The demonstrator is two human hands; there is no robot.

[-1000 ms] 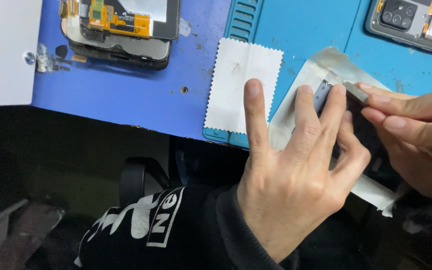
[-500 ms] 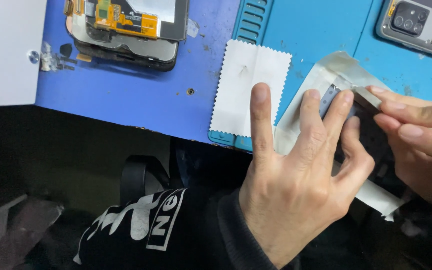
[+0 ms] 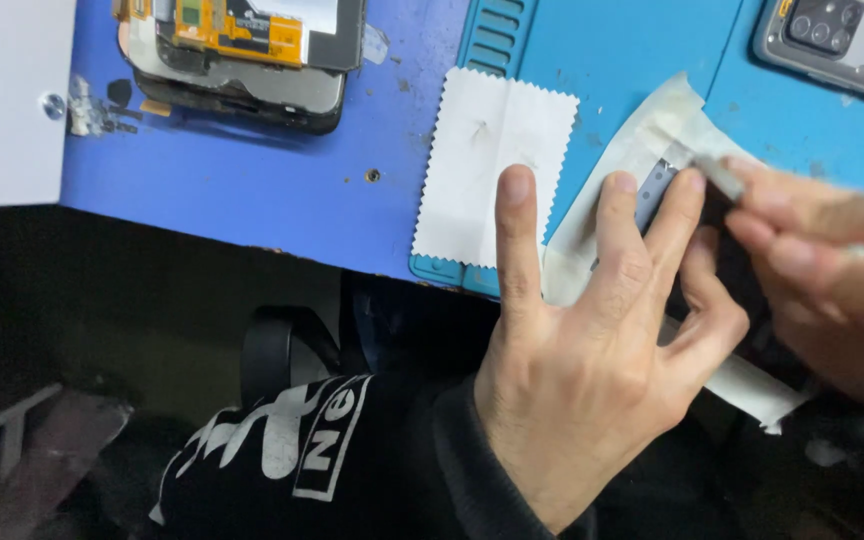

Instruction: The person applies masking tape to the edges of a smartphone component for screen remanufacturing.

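On the teal mat (image 3: 632, 60), a small grey part (image 3: 655, 190) over white paper (image 3: 642, 150) is pressed by the spread left hand (image 3: 592, 360); a thin tool (image 3: 717, 175) is pinched by the blurred right hand (image 3: 832, 260).

Only 1 view, from a camera on the person's head, looking steeply down and close onto the near edge of the teal work mat (image 3: 632, 60). The mat fills the upper right; left of it runs a blue bench top (image 3: 252, 200), and below it the frame falls to dark lap.
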